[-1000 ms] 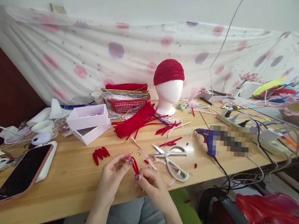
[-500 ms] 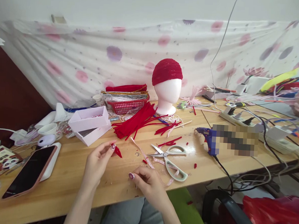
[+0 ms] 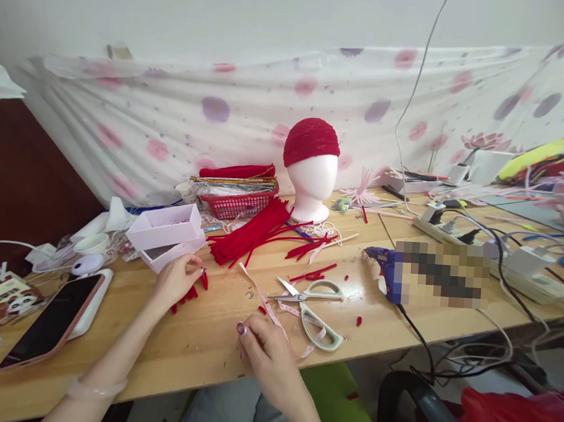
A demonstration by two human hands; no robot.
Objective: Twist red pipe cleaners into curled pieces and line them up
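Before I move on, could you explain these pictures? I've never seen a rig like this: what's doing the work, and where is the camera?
There is no machine here: a person works with two bare hands. Every picture comes from one camera worn on that person's head, looking forward and down.

On the wooden table, open scissors lie near a measuring tape. Behind them are a bundle of red stems and a white mannequin head wearing a red cap. A blue glue gun is to the right, partly pixelated.

The left hand has its fingertips at a small red piece; whether it is gripped or laid down, I cannot tell. The right hand is loosely curled, with nothing visible in it.
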